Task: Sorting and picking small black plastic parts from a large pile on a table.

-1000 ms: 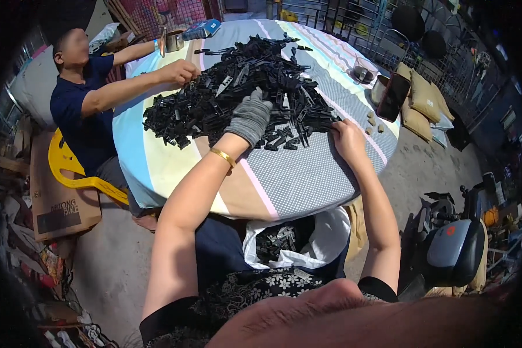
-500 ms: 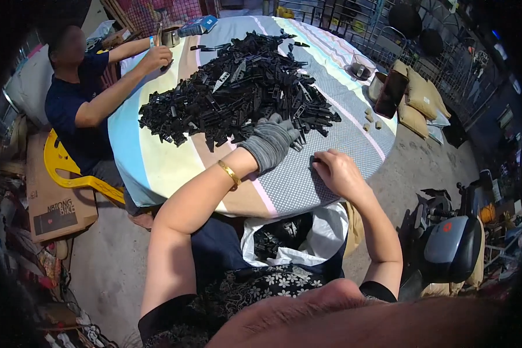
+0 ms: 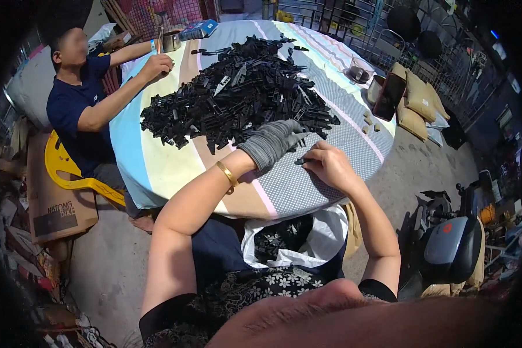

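Note:
A large heap of small black plastic parts (image 3: 243,87) lies on the cloth-covered round table (image 3: 156,180). At its near edge is my left hand (image 3: 272,142), in a grey glove, the wrist wearing a gold bangle (image 3: 227,173). Its fingers are bent together and point right; a pale grey sliver shows at their tips, and what they hold is not clear. My bare right hand (image 3: 329,165) pinches a small black plastic part (image 3: 301,161) between thumb and fingers, just above the dotted cloth. The two hands are close but apart.
An open white sack (image 3: 325,238) holding black parts rests at my lap. Across at the left sits another person (image 3: 78,95), arms on the table. A phone (image 3: 390,95) stands by the right edge near small tan blocks (image 3: 370,122). Brown sacks (image 3: 417,98) lie beyond; a scooter (image 3: 446,246) stands right.
My right hand has moved a little left and up, closer to my left hand, and the black part in it now shows. My left hand has shifted slightly right, its fingers turning rightward.

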Demonstrator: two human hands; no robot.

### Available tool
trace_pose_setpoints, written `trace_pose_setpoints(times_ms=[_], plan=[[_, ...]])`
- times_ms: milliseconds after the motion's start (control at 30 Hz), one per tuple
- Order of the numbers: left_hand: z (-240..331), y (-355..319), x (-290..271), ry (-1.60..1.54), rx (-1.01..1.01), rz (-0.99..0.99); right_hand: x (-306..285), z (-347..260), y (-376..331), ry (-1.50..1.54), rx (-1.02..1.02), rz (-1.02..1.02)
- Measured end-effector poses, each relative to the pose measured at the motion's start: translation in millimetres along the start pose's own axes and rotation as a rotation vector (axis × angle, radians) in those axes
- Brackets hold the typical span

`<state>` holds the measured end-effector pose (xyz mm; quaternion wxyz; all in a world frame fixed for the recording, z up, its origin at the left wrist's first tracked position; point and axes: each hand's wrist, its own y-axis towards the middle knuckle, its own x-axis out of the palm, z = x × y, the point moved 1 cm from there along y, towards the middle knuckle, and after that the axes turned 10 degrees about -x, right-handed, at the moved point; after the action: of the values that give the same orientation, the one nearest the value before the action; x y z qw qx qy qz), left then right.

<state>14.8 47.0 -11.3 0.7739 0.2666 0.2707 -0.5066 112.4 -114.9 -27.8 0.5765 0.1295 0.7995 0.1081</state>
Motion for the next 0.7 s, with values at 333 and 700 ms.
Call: trace_pose_setpoints(times_ms=[333, 700], plan=[[-3.4, 0.6, 0.4, -0.236, -0.156, -0.399, 1.9, 1.1, -7.4, 0.249, -0.134, 0.234], [5.7, -10.9, -8.0, 0.286, 0.094, -0.169, 4.7, -13.6, -24.3, -0.160, -0.058, 0.157]])
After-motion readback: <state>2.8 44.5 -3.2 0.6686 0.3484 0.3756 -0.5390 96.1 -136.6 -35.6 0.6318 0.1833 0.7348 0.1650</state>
